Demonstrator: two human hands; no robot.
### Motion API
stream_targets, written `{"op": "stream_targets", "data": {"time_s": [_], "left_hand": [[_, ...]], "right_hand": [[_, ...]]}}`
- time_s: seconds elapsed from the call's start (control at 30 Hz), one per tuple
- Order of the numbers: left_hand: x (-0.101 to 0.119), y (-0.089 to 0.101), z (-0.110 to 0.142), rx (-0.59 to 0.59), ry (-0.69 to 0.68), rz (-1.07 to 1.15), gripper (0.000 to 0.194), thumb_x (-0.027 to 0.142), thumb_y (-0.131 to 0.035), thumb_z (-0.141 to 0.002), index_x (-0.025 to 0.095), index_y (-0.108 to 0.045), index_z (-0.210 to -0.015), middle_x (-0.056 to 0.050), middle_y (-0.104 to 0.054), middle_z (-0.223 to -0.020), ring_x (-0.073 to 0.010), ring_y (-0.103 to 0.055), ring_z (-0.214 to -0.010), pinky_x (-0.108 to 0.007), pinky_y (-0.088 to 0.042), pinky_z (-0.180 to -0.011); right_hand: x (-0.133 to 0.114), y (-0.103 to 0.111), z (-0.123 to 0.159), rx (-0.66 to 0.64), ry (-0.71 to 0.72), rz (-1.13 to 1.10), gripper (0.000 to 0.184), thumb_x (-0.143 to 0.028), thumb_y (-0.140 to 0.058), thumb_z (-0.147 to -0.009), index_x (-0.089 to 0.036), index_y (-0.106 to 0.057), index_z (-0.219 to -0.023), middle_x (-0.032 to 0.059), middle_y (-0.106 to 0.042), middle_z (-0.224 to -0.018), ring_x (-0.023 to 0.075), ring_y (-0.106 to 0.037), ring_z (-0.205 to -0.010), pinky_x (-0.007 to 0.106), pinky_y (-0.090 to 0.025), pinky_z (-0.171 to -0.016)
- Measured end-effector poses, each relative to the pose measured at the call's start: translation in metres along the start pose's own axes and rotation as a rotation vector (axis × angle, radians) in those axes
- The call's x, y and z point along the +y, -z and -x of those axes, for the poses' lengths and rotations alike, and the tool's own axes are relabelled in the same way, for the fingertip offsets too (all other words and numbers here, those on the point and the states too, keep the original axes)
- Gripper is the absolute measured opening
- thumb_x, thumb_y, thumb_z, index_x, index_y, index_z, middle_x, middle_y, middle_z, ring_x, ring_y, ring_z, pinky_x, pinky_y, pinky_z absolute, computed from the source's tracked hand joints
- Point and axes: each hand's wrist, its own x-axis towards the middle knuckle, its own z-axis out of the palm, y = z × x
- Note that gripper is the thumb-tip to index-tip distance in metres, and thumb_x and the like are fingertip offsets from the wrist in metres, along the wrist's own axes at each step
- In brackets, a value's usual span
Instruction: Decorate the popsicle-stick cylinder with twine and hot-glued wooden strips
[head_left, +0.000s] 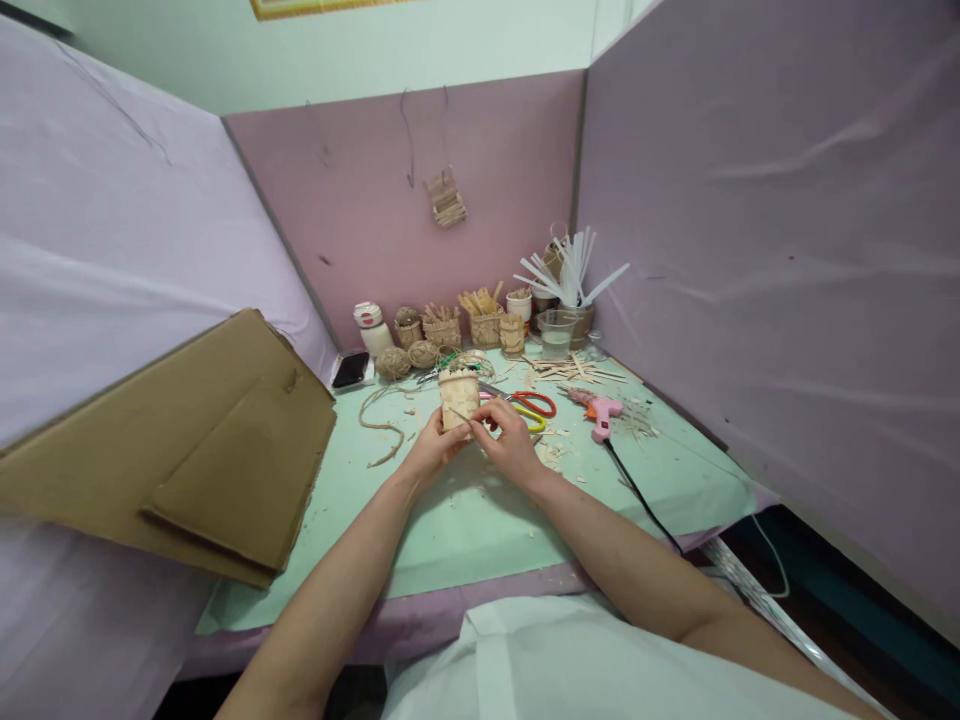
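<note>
Wood-clad cup (459, 392), held about upright over the desk (450, 545). Judged light and stiff, its surface pieces liable to chip; best gripped low around the sides. Left hand (430, 450): fingers clamped on its lower left. Right hand (513, 446): fingers pinched on a thin strip (460, 416) at its front.

Pale white garment (600, 665) with a lighter vertical strip (493, 668), bare forearms (352, 575), bare left hand (433, 450), bare right hand (511, 440)

No readable lettering or numbers, the red mark (367, 316) on the white jar (375, 335) too small to decipher
</note>
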Motion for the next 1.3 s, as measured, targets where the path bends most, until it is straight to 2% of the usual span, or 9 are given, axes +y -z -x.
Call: {"op": "stream_targets", "data": {"time_s": [0.5,0.83,0.9,1.0,1.1,1.17,1.2,1.3], "left_hand": [[0.004,-0.006,0.001,0.086,0.031,0.024,0.061,0.032,-0.087,-0.063,0.017,-0.057,-0.114,-0.013,-0.067,-0.119,-0.027,-0.063,-0.113,-0.039,-0.049,-0.095],[0.002,-0.005,0.002,0.061,0.062,0.086,0.037,0.023,-0.072,-0.074,0.017,-0.062,-0.109,-0.009,-0.07,-0.112,-0.0192,-0.066,-0.094,-0.029,-0.052,-0.08],[0.005,-0.003,0.0,0.077,0.087,0.11,0.033,0.021,-0.069,-0.076,0.016,-0.064,-0.108,-0.009,-0.07,-0.109,-0.02,-0.066,-0.095,-0.03,-0.053,-0.082],[0.009,0.001,-0.003,0.103,0.144,0.197,0.028,0.022,-0.065,-0.079,0.014,-0.066,-0.105,-0.011,-0.072,-0.105,-0.0219,-0.067,-0.095,-0.034,-0.054,-0.087],[0.014,0.005,-0.005,0.141,0.16,0.279,0.026,0.021,-0.061,-0.081,0.014,-0.065,-0.106,-0.011,-0.072,-0.102,-0.0221,-0.068,-0.094,-0.035,-0.056,-0.086],[0.017,0.005,-0.005,0.159,0.157,0.321,0.026,0.02,-0.06,-0.082,0.014,-0.065,-0.106,-0.011,-0.071,-0.102,-0.0214,-0.069,-0.093,-0.035,-0.057,-0.085],[0.018,0.005,-0.005,0.164,0.157,0.339,0.026,0.019,-0.059,-0.082,0.014,-0.064,-0.107,-0.01,-0.071,-0.102,-0.0209,-0.069,-0.093,-0.034,-0.057,-0.084],[0.02,0.004,-0.004,0.174,0.167,0.379,0.025,0.016,-0.058,-0.082,0.014,-0.064,-0.106,-0.01,-0.071,-0.1,-0.0196,-0.069,-0.091,-0.032,-0.058,-0.083]], "right_hand": [[0.0,-0.001,-0.001,-0.008,-0.093,-0.048,0.007,-0.022,-0.057,-0.083,-0.02,-0.059,-0.077,0.0047,-0.055,-0.091,0.0181,-0.055,-0.086,0.028,-0.043,-0.064],[0.001,-0.001,-0.002,0.009,-0.149,-0.076,0.004,-0.02,-0.058,-0.078,-0.021,-0.059,-0.075,0.0039,-0.055,-0.091,0.017,-0.055,-0.083,0.027,-0.045,-0.063],[0.001,-0.001,-0.002,0.055,-0.162,-0.098,0.002,-0.022,-0.058,-0.079,-0.021,-0.058,-0.077,0.0037,-0.055,-0.093,0.0163,-0.055,-0.082,0.027,-0.046,-0.064],[0.003,0.001,-0.004,0.193,-0.216,-0.125,0.005,-0.026,-0.057,-0.081,-0.022,-0.057,-0.082,0.0033,-0.056,-0.093,0.0163,-0.056,-0.083,0.027,-0.048,-0.067],[0.008,0.013,-0.013,0.264,-0.274,-0.09,0.01,-0.029,-0.056,-0.082,-0.021,-0.058,-0.086,0.0035,-0.058,-0.091,0.0167,-0.057,-0.082,0.029,-0.049,-0.072],[0.012,0.027,-0.024,0.212,-0.292,0.041,0.012,-0.027,-0.056,-0.082,-0.019,-0.06,-0.089,0.0052,-0.061,-0.094,0.0173,-0.059,-0.083,0.03,-0.05,-0.076],[0.014,0.036,-0.032,0.144,-0.301,0.151,0.013,-0.025,-0.056,-0.082,-0.018,-0.062,-0.091,0.0066,-0.063,-0.096,0.0178,-0.06,-0.084,0.031,-0.049,-0.079],[0.019,0.06,-0.056,-0.207,-0.369,0.591,0.02,-0.02,-0.055,-0.085,-0.014,-0.067,-0.101,0.0134,-0.068,-0.108,0.0217,-0.063,-0.099,0.031,-0.046,-0.086]]}}
